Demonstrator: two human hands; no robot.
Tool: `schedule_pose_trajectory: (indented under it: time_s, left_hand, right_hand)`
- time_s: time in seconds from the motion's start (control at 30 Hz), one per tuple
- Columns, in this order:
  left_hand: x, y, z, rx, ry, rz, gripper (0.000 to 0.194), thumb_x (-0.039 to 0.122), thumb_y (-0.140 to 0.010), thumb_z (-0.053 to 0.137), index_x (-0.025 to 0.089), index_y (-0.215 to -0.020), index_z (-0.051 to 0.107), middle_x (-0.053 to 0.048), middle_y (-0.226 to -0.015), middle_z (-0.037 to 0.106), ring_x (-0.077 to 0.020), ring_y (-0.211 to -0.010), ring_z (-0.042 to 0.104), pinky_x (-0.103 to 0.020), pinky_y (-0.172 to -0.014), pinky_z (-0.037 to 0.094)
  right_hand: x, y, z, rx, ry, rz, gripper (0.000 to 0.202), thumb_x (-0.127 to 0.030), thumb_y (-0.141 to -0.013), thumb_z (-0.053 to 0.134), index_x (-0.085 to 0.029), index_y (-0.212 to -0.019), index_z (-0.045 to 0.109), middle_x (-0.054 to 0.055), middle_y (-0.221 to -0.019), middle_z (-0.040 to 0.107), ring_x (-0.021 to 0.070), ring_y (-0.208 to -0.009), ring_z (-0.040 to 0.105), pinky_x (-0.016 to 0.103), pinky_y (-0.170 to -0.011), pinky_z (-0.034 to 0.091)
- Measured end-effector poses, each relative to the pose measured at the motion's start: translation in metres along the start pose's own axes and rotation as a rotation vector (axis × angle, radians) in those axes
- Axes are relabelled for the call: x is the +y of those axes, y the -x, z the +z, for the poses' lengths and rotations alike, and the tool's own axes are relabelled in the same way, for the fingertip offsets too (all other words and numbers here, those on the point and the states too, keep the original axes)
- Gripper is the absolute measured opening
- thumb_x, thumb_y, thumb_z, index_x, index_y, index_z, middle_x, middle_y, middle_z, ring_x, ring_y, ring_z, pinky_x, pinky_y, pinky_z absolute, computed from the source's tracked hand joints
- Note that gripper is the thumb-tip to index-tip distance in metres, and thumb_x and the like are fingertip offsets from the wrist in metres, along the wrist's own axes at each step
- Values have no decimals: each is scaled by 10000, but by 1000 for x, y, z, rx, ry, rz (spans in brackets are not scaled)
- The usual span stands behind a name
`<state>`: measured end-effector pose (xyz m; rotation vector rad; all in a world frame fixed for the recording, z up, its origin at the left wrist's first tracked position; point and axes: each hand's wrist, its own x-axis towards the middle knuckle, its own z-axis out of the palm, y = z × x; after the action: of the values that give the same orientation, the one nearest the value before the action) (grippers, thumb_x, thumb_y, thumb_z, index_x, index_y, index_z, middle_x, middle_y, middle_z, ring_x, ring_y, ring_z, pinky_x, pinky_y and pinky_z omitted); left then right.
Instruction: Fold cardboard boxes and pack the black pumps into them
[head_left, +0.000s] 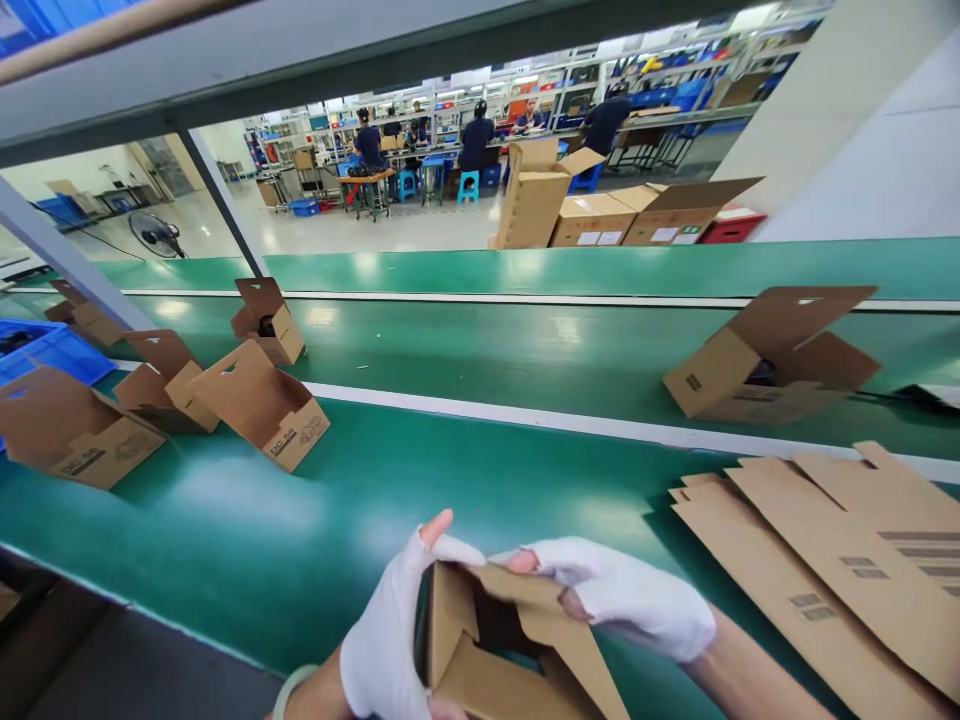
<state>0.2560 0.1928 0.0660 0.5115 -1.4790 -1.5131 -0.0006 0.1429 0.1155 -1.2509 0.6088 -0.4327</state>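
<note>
A brown cardboard box with partly folded flaps and a gap in its middle is held low in the view, over the green work surface. My left hand, in a white glove with bare fingertips, grips the box's left side, its thumb raised. Gloved the same way, my right hand pinches a flap at the upper right of the box. To the right lies a stack of flat cardboard blanks.
Open printed boxes stand at the left beside a blue bin. Another open box, something dark inside, stands right on the green belt. Large cartons and seated people are beyond.
</note>
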Motion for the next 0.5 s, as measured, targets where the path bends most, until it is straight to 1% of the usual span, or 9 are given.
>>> schedule_pose_trajectory:
  time_s: [0.07, 0.1, 0.17, 0.23, 0.27, 0.33, 0.4, 0.47, 0.5]
  left_hand:
    - [1, -1, -4, -2, -100, 76, 1239, 743, -470, 806, 257, -1479, 276, -120, -1184, 556, -389, -1130, 550, -574, -1056, 340]
    - [3, -2, -6, -12, -143, 106, 1240, 758, -444, 807, 251, -1466, 321, -109, -1138, 581, -380, -1117, 548, -558, -1057, 341]
    - [8, -5, -8, -47, -217, 142, 1187, 783, -458, 781, 268, -1448, 376, -90, -1084, 618, -355, -1083, 547, -530, -1038, 358]
    - [16, -8, -9, -83, -271, 168, 1135, 799, -481, 753, 300, -1438, 398, -72, -1063, 637, -331, -1039, 550, -507, -1007, 376]
    - [19, -9, -9, -95, -294, 174, 1125, 803, -484, 744, 310, -1437, 402, -67, -1056, 640, -324, -1026, 549, -498, -992, 383]
    - [22, -9, -9, -87, -318, 162, 1129, 809, -477, 734, 301, -1433, 414, -67, -1044, 628, -315, -998, 551, -487, -963, 399]
    - [21, -7, -9, -61, -303, 129, 1132, 809, -468, 738, 280, -1422, 437, -76, -1048, 598, -307, -966, 560, -479, -931, 418]
    - [17, -6, -9, -41, -257, 119, 1117, 796, -468, 752, 280, -1413, 452, -77, -1064, 571, -302, -953, 570, -462, -905, 427]
    - [16, -7, -9, -41, -232, 127, 1103, 781, -471, 766, 288, -1408, 457, -74, -1071, 564, -299, -953, 574, -450, -897, 429]
  right_hand:
    - [-12, -1, -5, -43, 5, 29, 571, -567, -780, 704, -198, -1212, 647, 113, -1276, 639, 306, -1233, 557, 460, -1064, 402]
    - [-21, -3, -4, -75, 50, 65, 564, -554, -799, 689, -198, -1233, 636, 110, -1279, 636, 302, -1235, 555, 448, -1060, 407]
    - [-43, -11, 7, -122, 300, 155, 552, -542, -802, 674, -212, -1243, 634, 83, -1220, 665, 297, -1160, 599, 409, -989, 465]
    - [-62, -20, 22, -145, 560, 225, 548, -525, -733, 720, -241, -1197, 657, 42, -1103, 702, 290, -1010, 649, 363, -862, 513]
    - [-69, -24, 30, -141, 668, 250, 543, -512, -698, 741, -255, -1170, 665, 23, -1037, 712, 276, -929, 659, 340, -798, 516]
    - [-75, -32, 43, -107, 845, 325, 513, -485, -655, 759, -270, -1112, 671, -1, -902, 713, 248, -788, 656, 303, -671, 489]
    - [-73, -36, 52, -69, 985, 409, 443, -462, -640, 754, -266, -1029, 676, -9, -774, 692, 235, -676, 638, 283, -560, 423]
    - [-67, -38, 60, -25, 1095, 471, 404, -444, -629, 746, -257, -980, 669, -3, -699, 672, 242, -622, 629, 276, -501, 352]
    - [-64, -39, 63, -1, 1144, 480, 394, -429, -633, 737, -251, -977, 664, 5, -685, 670, 250, -618, 633, 273, -492, 330]
